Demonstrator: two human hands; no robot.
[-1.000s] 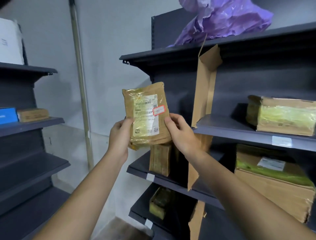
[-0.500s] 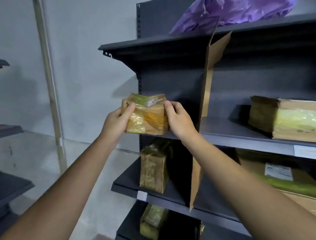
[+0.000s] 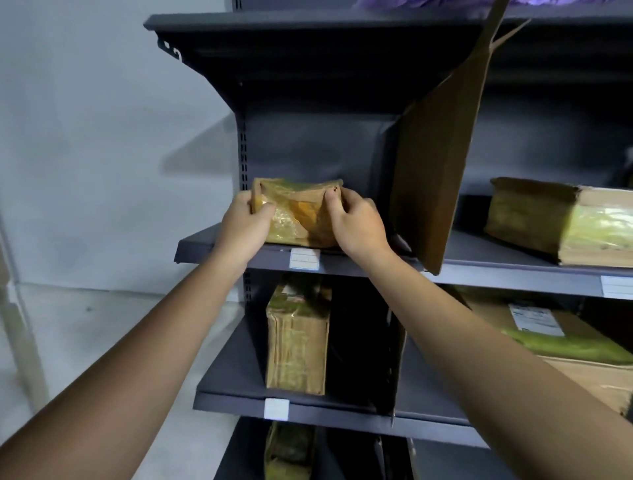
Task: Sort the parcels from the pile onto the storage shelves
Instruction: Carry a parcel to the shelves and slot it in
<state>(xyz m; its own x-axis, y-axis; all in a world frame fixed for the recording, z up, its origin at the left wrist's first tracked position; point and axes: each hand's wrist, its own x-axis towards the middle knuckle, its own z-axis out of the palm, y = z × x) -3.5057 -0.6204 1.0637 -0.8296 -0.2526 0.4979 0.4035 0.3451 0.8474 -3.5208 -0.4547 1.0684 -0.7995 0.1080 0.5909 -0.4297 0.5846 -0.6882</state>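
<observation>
A small brown parcel wrapped in yellowish tape (image 3: 299, 214) rests on the left end of the middle dark grey shelf (image 3: 219, 250). My left hand (image 3: 245, 224) grips its left side and my right hand (image 3: 356, 224) grips its right side. The parcel's lower corners are hidden behind my fingers. A white label tag (image 3: 304, 259) sits on the shelf edge just below it.
A tall cardboard divider (image 3: 431, 164) leans just right of the parcel. Another taped box (image 3: 561, 221) lies further right on the same shelf. Below stand an upright parcel (image 3: 297, 337) and a large box (image 3: 565, 346). A purple bag (image 3: 411, 3) tops the rack.
Both hands tilted the parcel from upright to flat, carried it forward and set it on the middle shelf. The view moved closer to the rack.
</observation>
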